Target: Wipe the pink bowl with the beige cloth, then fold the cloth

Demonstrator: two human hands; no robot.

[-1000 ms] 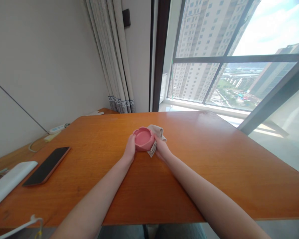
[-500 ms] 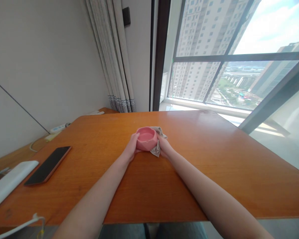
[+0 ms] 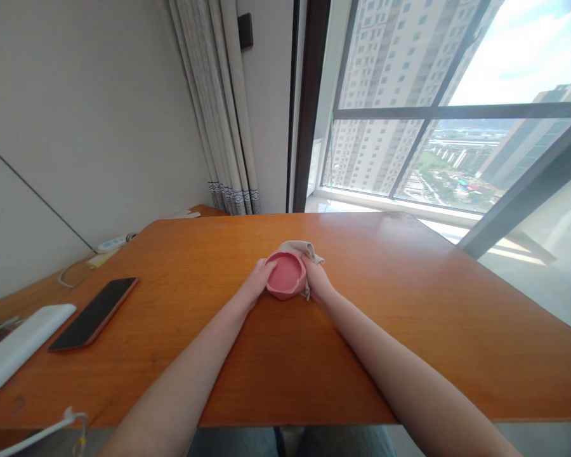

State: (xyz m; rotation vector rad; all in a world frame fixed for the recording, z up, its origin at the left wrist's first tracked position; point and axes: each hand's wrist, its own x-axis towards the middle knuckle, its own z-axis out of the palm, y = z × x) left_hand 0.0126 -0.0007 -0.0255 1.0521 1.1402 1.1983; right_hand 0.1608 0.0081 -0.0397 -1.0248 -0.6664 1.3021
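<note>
A round pink bowl (image 3: 286,275) with a faceted outside is held between both hands above the middle of the table, its open top tilted toward me. My left hand (image 3: 257,278) grips the left side, the thumb over the rim. At the right side, my right hand (image 3: 318,279) presses a grey-beige cloth (image 3: 299,246) against the bowl. Part of that cloth shows behind the far rim, and a small end hangs below by the right fingers. Most fingers of both hands are hidden behind the bowl and cloth.
The wooden table (image 3: 438,304) spreads out on every side. On its left lie a dark phone-like slab (image 3: 94,313) and a long white object (image 3: 26,348). A white cable (image 3: 38,435) crosses the near left corner, and a power strip (image 3: 113,243) sits at the far left.
The bowl has tipped so its inside faces me more, and it sits slightly lower and to the right. The cloth has shifted up behind the rim, with less hanging below.
</note>
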